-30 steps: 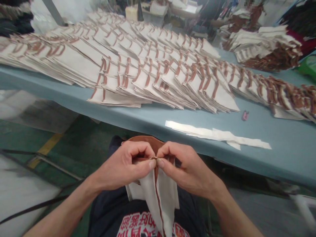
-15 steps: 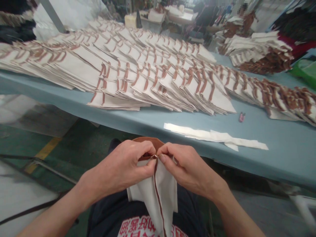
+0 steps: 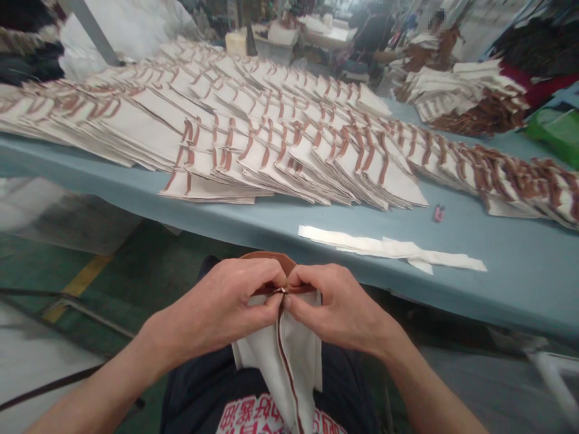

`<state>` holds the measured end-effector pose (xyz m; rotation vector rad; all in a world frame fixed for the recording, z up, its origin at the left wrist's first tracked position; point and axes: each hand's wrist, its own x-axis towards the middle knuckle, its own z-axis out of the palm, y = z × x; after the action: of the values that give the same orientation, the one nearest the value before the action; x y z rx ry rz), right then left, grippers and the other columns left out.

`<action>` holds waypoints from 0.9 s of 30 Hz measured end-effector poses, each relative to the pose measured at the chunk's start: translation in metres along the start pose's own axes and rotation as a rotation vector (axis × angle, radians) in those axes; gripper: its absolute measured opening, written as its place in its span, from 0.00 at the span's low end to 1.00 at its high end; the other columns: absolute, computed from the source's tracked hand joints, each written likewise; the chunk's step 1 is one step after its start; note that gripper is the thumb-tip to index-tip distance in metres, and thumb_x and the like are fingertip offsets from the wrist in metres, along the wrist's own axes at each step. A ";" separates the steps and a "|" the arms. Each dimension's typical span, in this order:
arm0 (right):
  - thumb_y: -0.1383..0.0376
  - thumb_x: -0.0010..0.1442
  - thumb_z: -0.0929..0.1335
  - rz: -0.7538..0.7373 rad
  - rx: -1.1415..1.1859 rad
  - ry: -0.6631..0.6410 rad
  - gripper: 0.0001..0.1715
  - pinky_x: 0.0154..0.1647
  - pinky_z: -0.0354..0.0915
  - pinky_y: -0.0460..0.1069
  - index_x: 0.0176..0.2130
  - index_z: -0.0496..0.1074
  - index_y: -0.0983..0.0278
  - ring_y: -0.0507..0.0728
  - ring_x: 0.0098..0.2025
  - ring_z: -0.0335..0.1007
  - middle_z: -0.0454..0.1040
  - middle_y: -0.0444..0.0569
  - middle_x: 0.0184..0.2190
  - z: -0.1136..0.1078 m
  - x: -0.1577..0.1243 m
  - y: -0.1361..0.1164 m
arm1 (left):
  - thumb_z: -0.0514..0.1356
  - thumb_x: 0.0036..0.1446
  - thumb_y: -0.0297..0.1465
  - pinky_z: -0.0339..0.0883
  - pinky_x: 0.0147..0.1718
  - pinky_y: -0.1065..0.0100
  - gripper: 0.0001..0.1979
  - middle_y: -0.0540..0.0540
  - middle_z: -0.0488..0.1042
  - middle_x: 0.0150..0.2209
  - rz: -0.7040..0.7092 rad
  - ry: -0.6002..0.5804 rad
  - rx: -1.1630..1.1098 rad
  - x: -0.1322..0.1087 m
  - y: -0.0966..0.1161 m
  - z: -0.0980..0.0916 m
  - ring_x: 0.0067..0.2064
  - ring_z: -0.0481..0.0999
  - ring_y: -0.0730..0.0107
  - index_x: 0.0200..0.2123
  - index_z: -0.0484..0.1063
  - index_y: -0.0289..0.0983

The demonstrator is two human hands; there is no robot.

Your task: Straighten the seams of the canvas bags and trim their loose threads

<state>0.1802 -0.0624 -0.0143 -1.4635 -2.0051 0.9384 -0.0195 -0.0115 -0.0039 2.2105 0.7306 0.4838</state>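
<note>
A white fabric piece with brown trim (image 3: pixel 298 343) hangs over my lap, a dark brown seam running down its middle. My left hand (image 3: pixel 239 301) pinches its brown top edge at the seam, thumb and forefinger closed on the cloth. Right beside it, my right hand (image 3: pixel 328 301) pinches the same edge, so the fingertips of both hands almost meet. A small pale bit shows between the fingertips; I cannot make out what it is. Behind the hands, the brown band curves up toward the table edge.
A blue-covered table (image 3: pixel 253 226) spans the view in front. Rows of stacked white pieces with brown edging (image 3: pixel 312 150) lie on it. Nearer are white fabric strips (image 3: pixel 384 248) and a small pink tool (image 3: pixel 438 213). A green bag (image 3: pixel 554 132) sits far right.
My right thumb has shifted slightly down and left along the seam, and the right fingers now touch or nearly touch the left ones. Both hands still pinch the fabric.
</note>
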 end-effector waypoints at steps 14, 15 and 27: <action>0.70 0.53 0.68 0.110 0.147 -0.068 0.06 0.29 0.53 0.45 0.26 0.75 0.63 0.50 0.25 0.59 0.67 0.38 0.21 0.007 0.005 0.006 | 0.53 0.70 0.23 0.70 0.34 0.72 0.12 0.49 0.76 0.30 0.349 0.167 0.446 -0.019 -0.020 0.019 0.32 0.76 0.72 0.33 0.71 0.37; 0.70 0.53 0.68 0.111 0.139 -0.068 0.06 0.29 0.53 0.45 0.26 0.74 0.63 0.50 0.25 0.60 0.67 0.38 0.21 0.008 0.005 0.007 | 0.53 0.70 0.23 0.70 0.35 0.72 0.12 0.49 0.76 0.30 0.360 0.169 0.459 -0.019 -0.021 0.020 0.32 0.76 0.72 0.34 0.71 0.37; 0.71 0.56 0.67 0.079 0.311 -0.066 0.08 0.28 0.55 0.44 0.27 0.73 0.64 0.50 0.27 0.60 0.68 0.39 0.23 0.013 0.003 0.022 | 0.50 0.74 0.24 0.75 0.35 0.67 0.13 0.44 0.79 0.34 0.408 0.156 0.522 -0.020 -0.020 0.021 0.34 0.80 0.66 0.42 0.74 0.32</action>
<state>0.1834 -0.0586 -0.0400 -1.3605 -1.7583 1.2824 -0.0306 -0.0243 -0.0352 2.8604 0.5205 0.7385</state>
